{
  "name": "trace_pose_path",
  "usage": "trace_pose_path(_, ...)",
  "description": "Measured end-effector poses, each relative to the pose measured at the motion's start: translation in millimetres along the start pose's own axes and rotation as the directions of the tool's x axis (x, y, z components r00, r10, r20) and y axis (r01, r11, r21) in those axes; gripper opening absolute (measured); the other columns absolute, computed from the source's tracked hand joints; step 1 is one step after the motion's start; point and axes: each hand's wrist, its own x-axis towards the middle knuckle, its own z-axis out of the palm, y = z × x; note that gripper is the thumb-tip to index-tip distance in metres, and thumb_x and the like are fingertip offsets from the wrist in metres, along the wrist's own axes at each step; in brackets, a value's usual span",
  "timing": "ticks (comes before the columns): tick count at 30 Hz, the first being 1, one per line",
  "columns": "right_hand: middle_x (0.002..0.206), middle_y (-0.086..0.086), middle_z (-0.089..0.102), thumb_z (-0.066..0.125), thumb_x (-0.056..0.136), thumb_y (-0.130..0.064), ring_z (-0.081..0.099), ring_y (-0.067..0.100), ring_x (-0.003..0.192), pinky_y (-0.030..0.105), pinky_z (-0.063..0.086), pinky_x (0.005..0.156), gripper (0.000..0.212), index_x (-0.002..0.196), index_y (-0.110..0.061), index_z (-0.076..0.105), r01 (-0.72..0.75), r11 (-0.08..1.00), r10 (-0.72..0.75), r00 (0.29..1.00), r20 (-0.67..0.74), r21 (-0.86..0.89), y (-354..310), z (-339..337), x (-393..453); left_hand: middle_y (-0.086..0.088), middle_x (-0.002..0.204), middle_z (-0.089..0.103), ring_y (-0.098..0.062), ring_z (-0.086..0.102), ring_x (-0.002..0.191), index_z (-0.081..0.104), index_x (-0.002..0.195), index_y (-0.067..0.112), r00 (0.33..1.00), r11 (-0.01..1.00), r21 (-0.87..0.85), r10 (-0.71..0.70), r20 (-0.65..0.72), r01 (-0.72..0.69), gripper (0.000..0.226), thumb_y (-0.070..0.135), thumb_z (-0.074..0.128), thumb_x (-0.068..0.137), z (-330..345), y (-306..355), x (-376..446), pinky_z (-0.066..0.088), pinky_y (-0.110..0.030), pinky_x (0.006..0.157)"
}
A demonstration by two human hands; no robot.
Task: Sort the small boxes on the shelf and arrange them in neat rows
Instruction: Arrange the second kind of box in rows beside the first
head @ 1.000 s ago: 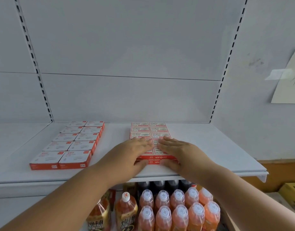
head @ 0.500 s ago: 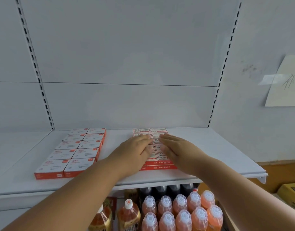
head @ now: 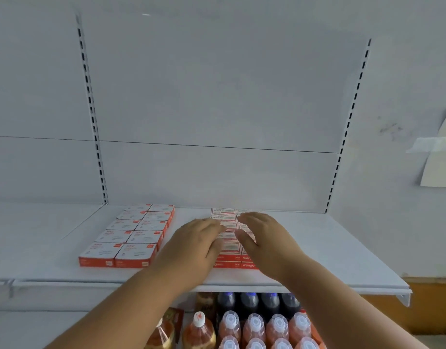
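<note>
My left hand (head: 194, 244) and right hand (head: 263, 239), fingers flat, press the light, stiff staple boxes (head: 229, 248); squeeze their sides at 3 and 9 o'clock.

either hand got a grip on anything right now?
No. Left hand and right hand lie flat, fingers straight, over the right block of small red-and-white boxes; nothing held.

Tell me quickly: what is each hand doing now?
Left hand: open, flat on the small boxes.
Right hand: open, fingers straight over the same boxes.
</note>
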Motion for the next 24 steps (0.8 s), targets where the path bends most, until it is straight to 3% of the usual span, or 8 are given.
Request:
trace_pose_path(11, 0.146, -0.005, 0.047, 0.037, 0.102, -0.035, 0.04, 0.015, 0.135, 0.03, 0.031, 0.11, 0.044, 0.142, -0.02, 0.046, -0.189, 0.982, 0.19, 0.979, 0.07, -0.02, -51, 1, -19, 0.015, 0.143, 0.047, -0.003, 0.04, 0.131, 0.046, 0.142, 0.029, 0.996, 0.996, 0.011, 0.089, 0.015, -0.089, 0.04, 0.035, 0.033, 0.105, -27, -27, -49, 0.029, -0.022, 0.111)
trace_pose_path(17, 0.142, -0.005, 0.05, 0.041, 0.101, -0.034, 0.042, 0.017, 0.132, 0.029, 0.03, 0.109, 0.043, 0.141, -0.021, 0.047, -0.186, 0.981, 0.184, 0.982, -0.045, -0.055, -105, 9, -25, 0.013, 0.135, 0.055, -0.008, 0.046, 0.124, 0.053, 0.137, 0.029, 0.989, 0.988, 0.018, 0.151, -0.014, -0.15, 0.039, 0.036, 0.034, 0.103, -41, -61, -73, 0.037, -0.03, 0.106)
trace_pose_path(24, 0.136, -0.006, 0.056, 0.046, 0.099, -0.032, 0.048, 0.016, 0.126, 0.028, 0.037, 0.104, 0.036, 0.133, -0.023, 0.056, -0.356, 0.935, 0.353, 0.926, -0.132, 0.003, -118, 14, -36, 0.012, 0.138, 0.05, -0.007, 0.044, 0.125, 0.046, 0.14, 0.029, 0.986, 0.985, -0.067, 0.163, 0.024, -0.161, 0.04, 0.036, 0.034, 0.103, -45, -66, -88, 0.038, -0.028, 0.107)
